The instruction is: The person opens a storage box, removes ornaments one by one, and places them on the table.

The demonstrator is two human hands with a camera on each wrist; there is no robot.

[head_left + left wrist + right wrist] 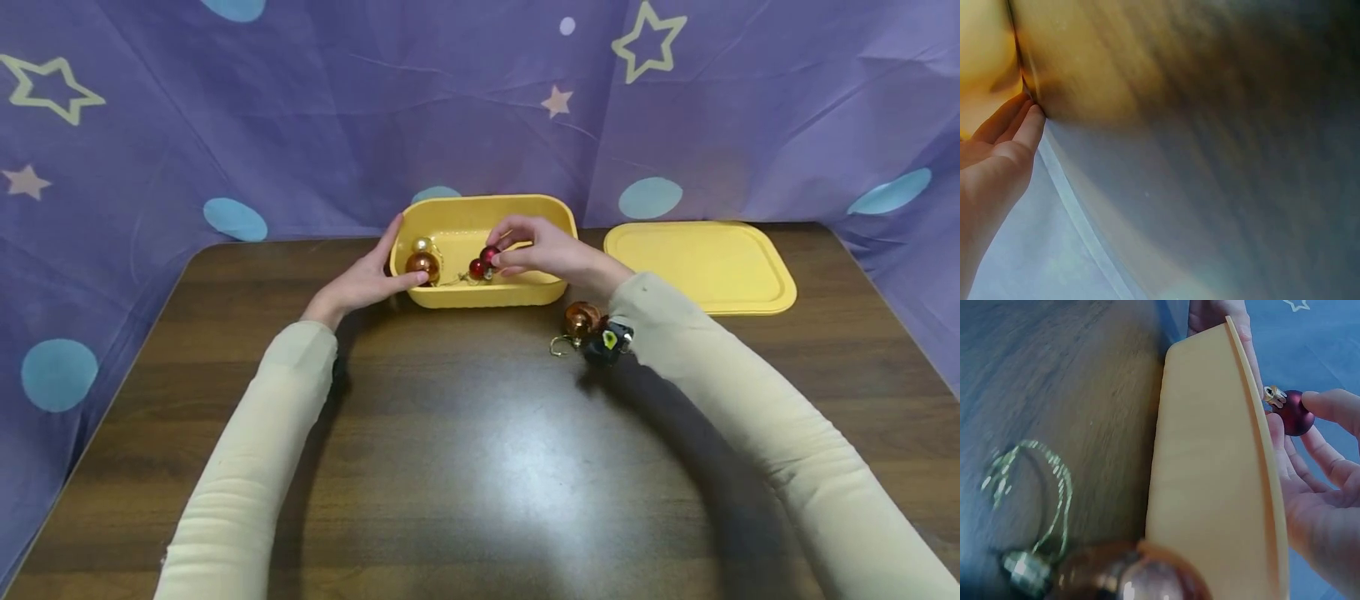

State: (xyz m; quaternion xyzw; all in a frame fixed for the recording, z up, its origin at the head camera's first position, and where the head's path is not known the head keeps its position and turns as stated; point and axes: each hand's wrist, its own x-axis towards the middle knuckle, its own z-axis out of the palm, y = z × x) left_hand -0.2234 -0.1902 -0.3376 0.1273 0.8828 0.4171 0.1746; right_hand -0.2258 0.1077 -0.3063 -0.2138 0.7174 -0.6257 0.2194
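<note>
A yellow plastic container (480, 296) stands at the back of the table. My left hand (365, 275) grips its left end, fingers along the outside wall and thumb over the front corner. Over the container, my right hand (546, 250) pinches a small dark red ball ornament (1297, 414) with a gold cap between thumb and fingertips. Just below that hand another red ball ornament (477, 268) lies inside. Also in the container are a copper ball ornament (423, 265) and a small gold ball ornament (422, 244), both by the left end.
A copper ball ornament (581, 318) with a gold loop (1063, 487) lies on the table in front of the container, near my right wrist. The flat yellow lid (701, 267) is to the right. A purple star-patterned cloth (480, 108) hangs behind the wooden table (450, 467).
</note>
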